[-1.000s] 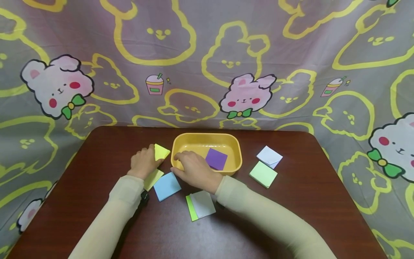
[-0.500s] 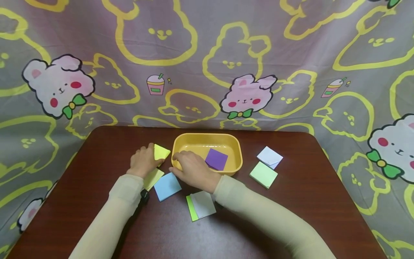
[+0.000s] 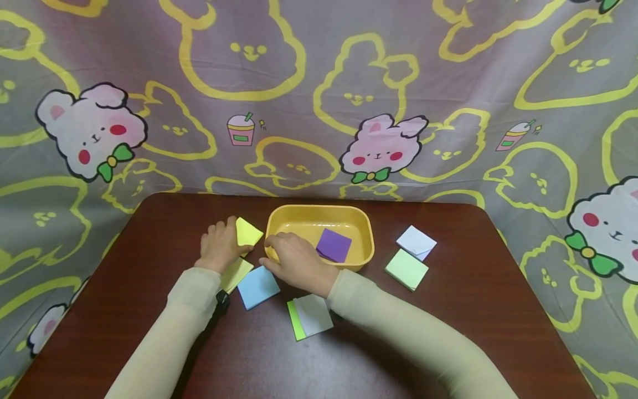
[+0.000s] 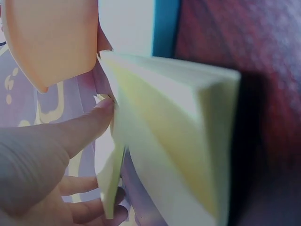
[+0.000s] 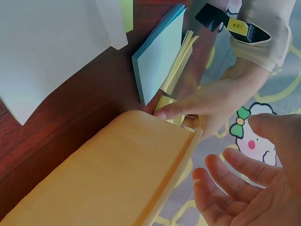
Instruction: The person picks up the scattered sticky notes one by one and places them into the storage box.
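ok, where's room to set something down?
Bare tabletop: right of the white pad and light green pad, out to the edge; below the grey-topped pad in the head view. Crowded: left of the yellow tray, where the left hand, bright yellow pad, pale yellow pad and blue pad bunch; the right hand hides the tray's near-left corner.

- Long, pale cream-green fabric left sleeve (image 3: 161, 335), with a broad, creased cuff (image 3: 195, 291).
- Long, pale cream-green fabric right sleeve (image 3: 416, 330), cuffed alike.
- Black, angular wrist-worn device (image 5: 257, 35) at the left cuff; yellow rectangular label (image 5: 237, 28), dark lettering.
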`<state>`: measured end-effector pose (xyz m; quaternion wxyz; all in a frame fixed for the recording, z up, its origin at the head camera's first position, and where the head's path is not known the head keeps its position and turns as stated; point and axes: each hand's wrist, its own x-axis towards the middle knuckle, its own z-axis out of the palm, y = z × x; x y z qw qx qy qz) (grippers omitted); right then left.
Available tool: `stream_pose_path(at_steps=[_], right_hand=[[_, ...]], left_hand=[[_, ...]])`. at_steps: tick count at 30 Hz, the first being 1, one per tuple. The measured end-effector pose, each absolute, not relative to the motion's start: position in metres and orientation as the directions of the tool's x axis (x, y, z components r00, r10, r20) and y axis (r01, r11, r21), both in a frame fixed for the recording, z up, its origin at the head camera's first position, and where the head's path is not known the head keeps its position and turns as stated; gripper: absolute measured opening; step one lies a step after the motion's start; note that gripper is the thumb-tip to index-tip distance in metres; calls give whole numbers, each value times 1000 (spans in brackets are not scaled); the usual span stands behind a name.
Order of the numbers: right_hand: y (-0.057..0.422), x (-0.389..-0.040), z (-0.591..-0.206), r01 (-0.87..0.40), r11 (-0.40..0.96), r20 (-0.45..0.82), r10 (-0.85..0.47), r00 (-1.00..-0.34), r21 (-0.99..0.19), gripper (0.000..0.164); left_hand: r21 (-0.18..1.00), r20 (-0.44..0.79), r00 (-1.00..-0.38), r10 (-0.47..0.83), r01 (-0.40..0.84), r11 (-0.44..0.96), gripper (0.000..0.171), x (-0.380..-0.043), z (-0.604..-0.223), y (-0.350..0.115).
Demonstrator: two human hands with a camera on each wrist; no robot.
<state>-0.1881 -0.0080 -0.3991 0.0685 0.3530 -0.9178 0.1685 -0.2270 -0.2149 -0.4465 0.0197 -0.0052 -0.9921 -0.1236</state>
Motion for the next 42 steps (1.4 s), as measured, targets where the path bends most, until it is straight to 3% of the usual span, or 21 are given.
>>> stream_pose_path(at_steps=[9, 25, 42], right_hand=[[-9, -190, -399, -674, 695, 246, -628, -738, -250, 37], [-10, -191, -399, -672, 694, 245, -626, -741, -258, 37], [-10, -193, -398, -663, 707, 241, -618, -748, -246, 37]], left_hand=[[306, 22, -1000, -7, 0, 952, 91, -230, -444, -216], [393, 129, -991, -24, 29, 919, 40, -232, -436, -213], [400, 182, -983, -35, 42, 915, 29, -225, -424, -212]])
